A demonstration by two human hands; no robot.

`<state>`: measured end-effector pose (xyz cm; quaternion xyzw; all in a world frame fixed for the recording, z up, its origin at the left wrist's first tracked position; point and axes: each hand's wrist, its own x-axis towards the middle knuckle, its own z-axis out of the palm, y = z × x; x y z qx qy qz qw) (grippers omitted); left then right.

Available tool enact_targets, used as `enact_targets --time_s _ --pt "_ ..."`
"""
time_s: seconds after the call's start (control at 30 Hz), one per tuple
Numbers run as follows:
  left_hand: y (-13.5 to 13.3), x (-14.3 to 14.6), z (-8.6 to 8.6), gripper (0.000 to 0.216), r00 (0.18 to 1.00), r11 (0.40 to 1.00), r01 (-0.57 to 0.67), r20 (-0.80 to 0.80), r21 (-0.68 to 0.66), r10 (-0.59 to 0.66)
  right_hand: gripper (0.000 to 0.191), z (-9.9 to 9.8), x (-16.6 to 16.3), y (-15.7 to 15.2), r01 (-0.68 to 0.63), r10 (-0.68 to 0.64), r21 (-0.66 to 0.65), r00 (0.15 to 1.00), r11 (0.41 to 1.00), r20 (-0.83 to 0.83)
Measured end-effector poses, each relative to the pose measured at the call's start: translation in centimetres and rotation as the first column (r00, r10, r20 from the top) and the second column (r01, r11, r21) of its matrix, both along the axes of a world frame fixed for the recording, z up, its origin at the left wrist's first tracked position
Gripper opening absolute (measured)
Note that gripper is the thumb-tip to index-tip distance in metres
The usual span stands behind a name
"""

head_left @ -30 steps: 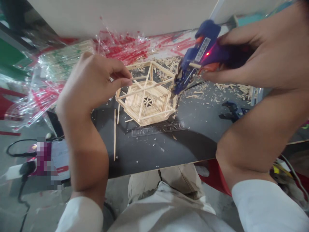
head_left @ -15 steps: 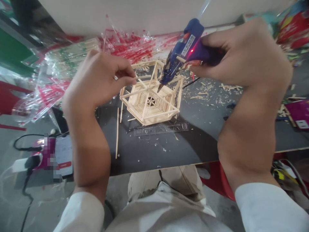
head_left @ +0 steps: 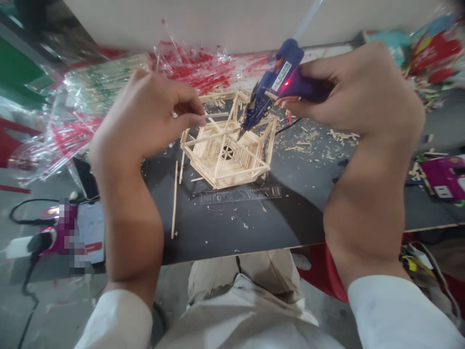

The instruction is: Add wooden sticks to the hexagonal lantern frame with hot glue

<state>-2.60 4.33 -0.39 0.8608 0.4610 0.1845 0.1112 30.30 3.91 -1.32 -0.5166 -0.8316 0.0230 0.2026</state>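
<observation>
A hexagonal frame of thin wooden sticks (head_left: 227,155) stands on a dark board (head_left: 254,218). My left hand (head_left: 145,116) pinches one thin stick (head_left: 216,115) and holds it across the frame's upper left side. My right hand (head_left: 363,92) grips a blue glue gun (head_left: 272,89) with a red light lit. Its nozzle points down and left, just above the frame's inner sticks. A clear glue rod sticks out of the gun's back.
A clear ruler (head_left: 241,194) lies in front of the frame, a loose stick (head_left: 175,198) to its left. Wood scraps (head_left: 327,140) litter the board at right. Crumpled red-and-clear plastic wrap (head_left: 90,102) lies at back left. A cable and plug (head_left: 32,242) sit lower left.
My right hand has swung the glue gun leftward from the frame's right edge to over its middle. My left hand has kept the stick in place.
</observation>
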Motion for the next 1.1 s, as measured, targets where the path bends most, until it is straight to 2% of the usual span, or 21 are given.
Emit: enact_targets --time_s 0.37,0.63,0.83,0.93,1.1 --pt "-0.02 -0.06 -0.07 0.021 0.999 0.999 0.025 0.034 0.045 -0.026 0.025 -0.72 0.49 0.63 -0.037 0.037 0.021 0.999 0.999 -0.027" --pt "0.05 0.04 -0.17 0.034 1.0 0.999 0.0 -0.011 0.046 0.001 0.026 -0.41 0.43 0.44 -0.031 0.031 0.017 0.999 0.999 -0.006" --pt "-0.08 0.1 -0.12 0.024 0.997 0.995 0.063 0.043 0.075 -0.066 0.025 -0.37 0.16 0.35 0.003 -0.003 0.011 1.0 1.0 -0.001" --pt "-0.09 0.15 -0.01 0.022 0.996 0.995 0.057 0.063 0.083 -0.062 0.025 -0.24 0.02 0.23 0.009 -0.009 -0.007 1.0 1.0 -0.01" --pt "-0.2 0.19 -0.05 0.031 0.999 0.995 0.024 0.046 0.096 -0.029 0.02 -0.24 -0.05 0.18 0.001 -0.001 0.009 1.0 1.0 -0.013"
